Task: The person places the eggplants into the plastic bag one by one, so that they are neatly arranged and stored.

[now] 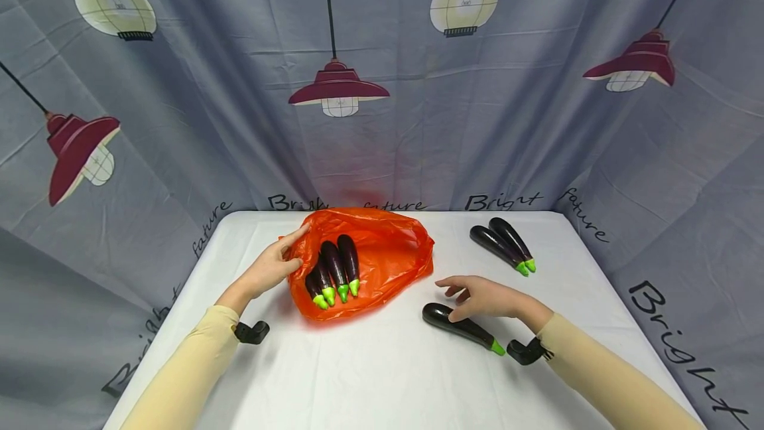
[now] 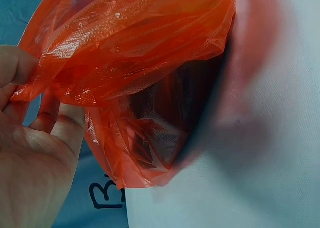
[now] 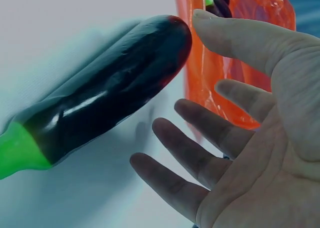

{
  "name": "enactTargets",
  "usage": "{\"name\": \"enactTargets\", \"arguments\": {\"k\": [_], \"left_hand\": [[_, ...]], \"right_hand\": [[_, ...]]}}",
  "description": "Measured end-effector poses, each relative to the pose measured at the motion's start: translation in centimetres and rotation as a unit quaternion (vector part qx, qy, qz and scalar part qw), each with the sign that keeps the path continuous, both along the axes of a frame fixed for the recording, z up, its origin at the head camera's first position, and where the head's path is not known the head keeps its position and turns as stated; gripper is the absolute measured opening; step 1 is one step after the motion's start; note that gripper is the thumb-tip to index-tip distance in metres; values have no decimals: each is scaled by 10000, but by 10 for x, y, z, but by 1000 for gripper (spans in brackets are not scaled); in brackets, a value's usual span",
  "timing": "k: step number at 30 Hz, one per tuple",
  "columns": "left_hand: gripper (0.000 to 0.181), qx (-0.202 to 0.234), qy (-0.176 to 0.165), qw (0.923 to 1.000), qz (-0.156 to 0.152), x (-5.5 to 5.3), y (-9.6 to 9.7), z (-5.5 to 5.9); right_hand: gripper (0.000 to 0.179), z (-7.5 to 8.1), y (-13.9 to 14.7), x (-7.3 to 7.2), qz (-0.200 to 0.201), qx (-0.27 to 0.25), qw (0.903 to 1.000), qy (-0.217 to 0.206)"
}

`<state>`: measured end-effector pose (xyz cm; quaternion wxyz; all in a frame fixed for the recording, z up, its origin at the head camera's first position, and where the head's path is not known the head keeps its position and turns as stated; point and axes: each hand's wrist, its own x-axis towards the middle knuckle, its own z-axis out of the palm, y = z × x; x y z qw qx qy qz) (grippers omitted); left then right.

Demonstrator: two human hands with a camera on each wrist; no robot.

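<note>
My left hand point(image 1: 265, 272) pinches the left rim of an orange-red plastic bag point(image 1: 390, 261), thumb on the inner side and fingers behind. The bag lies with its mouth spread toward me, and several dark purple eggplants point(image 1: 333, 264) with green stem ends rest side by side in its left part. From the left wrist, the bag's crinkled film point(image 2: 140, 48) hides most of them. Over a single eggplant point(image 1: 468, 330) on the table hovers my right hand point(image 1: 489, 297), fingers spread and loosely bent. In the right wrist view that eggplant point(image 3: 115, 78) lies beside the open palm, ungripped.
Two more eggplants point(image 1: 501, 247) lie together at the back right of the white-covered table point(image 1: 358, 377). A grey curtain point(image 1: 412, 151) printed with lamps and lettering stands behind and at both sides. Each wrist carries a small black camera point(image 1: 252, 332).
</note>
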<state>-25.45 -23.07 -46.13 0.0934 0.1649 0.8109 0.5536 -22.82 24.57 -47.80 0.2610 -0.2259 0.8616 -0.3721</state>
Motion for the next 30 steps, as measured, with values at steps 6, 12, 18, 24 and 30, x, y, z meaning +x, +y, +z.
{"name": "enactTargets", "arguments": {"k": [6,12,18,24,30], "left_hand": [[75,-13,-1,10000,6,1,0,1],[75,8,-34,10000,8,0,1,0],[75,-33,-32,10000,18,-1,1,-1],[76,-53,6,10000,-6,-1,1,-1],[77,33,35,10000,-48,1,3,2]], "right_hand": [[74,-1,5,6,38,111,9999,26],[73,-3,13,11,92,124,9999,-7],[69,-8,22,12,290,98,9995,12],[68,-10,30,13,436,105,9990,-13],[67,-8,33,14,510,-88,9985,-197]]}}
